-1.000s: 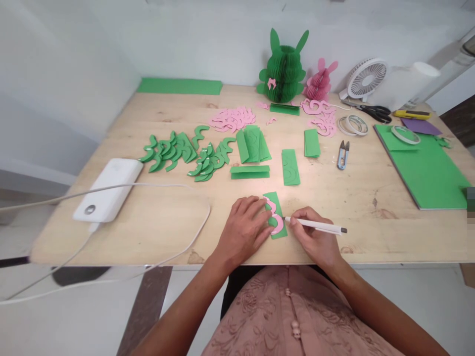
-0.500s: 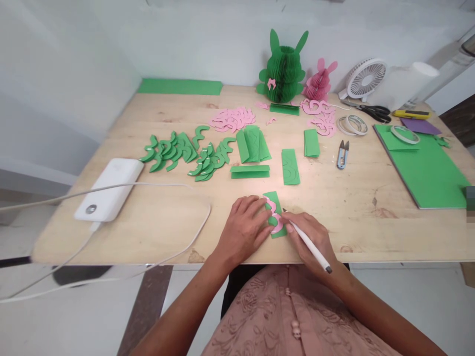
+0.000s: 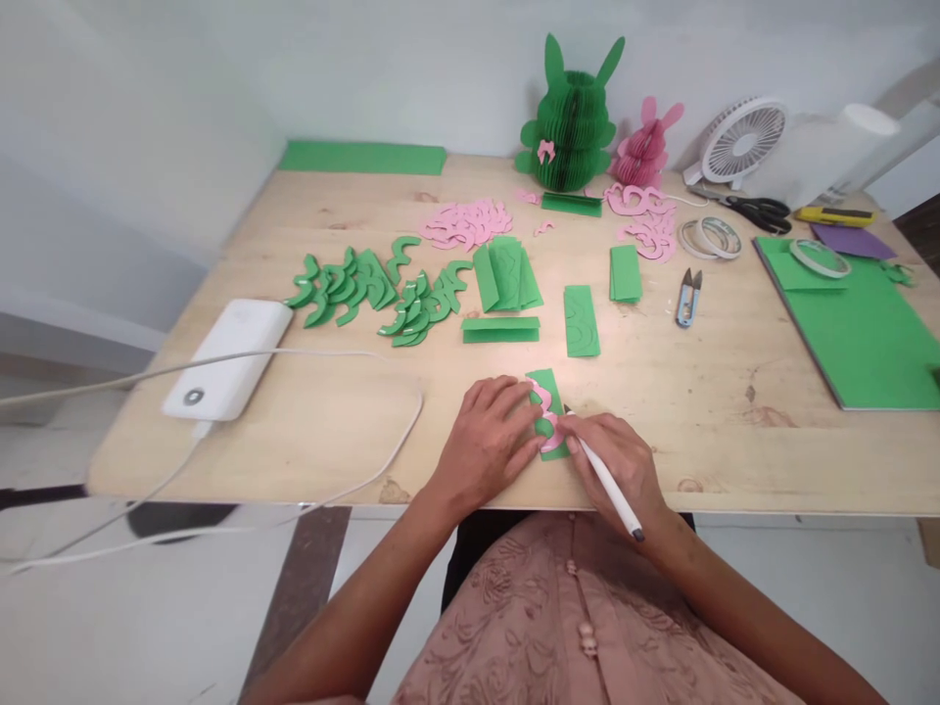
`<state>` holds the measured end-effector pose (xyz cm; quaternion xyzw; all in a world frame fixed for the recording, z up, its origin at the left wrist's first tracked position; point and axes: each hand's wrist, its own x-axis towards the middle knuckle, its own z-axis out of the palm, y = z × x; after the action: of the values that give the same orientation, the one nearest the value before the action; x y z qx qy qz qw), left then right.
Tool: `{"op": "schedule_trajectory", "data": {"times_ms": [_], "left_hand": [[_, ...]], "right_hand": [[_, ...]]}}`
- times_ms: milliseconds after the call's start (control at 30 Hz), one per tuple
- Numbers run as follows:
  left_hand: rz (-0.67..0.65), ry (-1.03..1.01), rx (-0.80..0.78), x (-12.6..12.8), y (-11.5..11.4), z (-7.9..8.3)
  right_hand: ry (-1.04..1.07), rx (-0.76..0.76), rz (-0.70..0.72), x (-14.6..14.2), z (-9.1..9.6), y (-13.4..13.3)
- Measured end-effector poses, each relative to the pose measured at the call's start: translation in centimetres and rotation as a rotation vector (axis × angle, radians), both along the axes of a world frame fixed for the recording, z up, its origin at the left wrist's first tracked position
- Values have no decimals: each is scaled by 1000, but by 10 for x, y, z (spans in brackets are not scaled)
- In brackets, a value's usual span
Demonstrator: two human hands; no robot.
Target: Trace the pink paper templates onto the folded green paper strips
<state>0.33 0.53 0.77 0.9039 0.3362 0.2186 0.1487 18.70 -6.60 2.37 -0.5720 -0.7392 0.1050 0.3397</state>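
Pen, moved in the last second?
Yes. The white pen has swung: its rear end, which lay inside the table's front edge, now shows past it, toward the camera wearer's body.

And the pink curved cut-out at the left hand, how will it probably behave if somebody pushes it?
The pink cut-out would probably slide over the green paper, since it lies flat on top, unless the left hand holds it. It may bend easily, because it looks thin and narrow.

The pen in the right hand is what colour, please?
The pen is white with a dark end, shown in the head view.
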Motion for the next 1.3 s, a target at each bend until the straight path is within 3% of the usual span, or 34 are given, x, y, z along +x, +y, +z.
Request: {"op": "schedule_trajectory", "data": {"times_ms": [1300], "left_hand": [[-10, 7, -36, 0, 0, 2]], "right_hand": [[-49, 63, 49, 1, -3, 0]]}}
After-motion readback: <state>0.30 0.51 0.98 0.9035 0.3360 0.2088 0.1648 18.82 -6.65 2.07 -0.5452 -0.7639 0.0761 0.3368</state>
